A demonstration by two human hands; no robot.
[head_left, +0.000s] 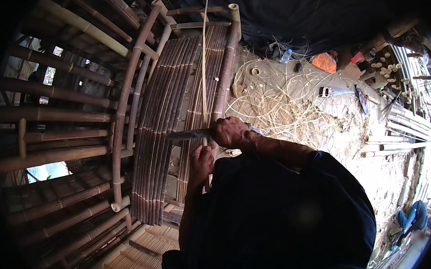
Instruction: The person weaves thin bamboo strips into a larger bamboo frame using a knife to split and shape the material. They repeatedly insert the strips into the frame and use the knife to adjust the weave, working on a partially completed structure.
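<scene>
My right hand (231,132) is closed round the handle of a large dark-bladed knife (188,134). The blade points left, across a long, pale bamboo strip (204,70). Just below the blade, my left hand (202,161) is closed on the strip, whose far part reaches past the end of a bamboo bench. Under both hands lies the bench seat of dark brown bamboo slats (161,102), with a gap between two groups of slats. The knife's handle is mostly hidden in my right hand.
A bamboo frame (121,129) stands along the bench's left side. Curly bamboo shavings (276,98) cover the floor at right, near a plastic bottle (286,56) and an orange bag (325,62). Bamboo poles (395,144) lie farther right. Another person (412,218) is at lower right.
</scene>
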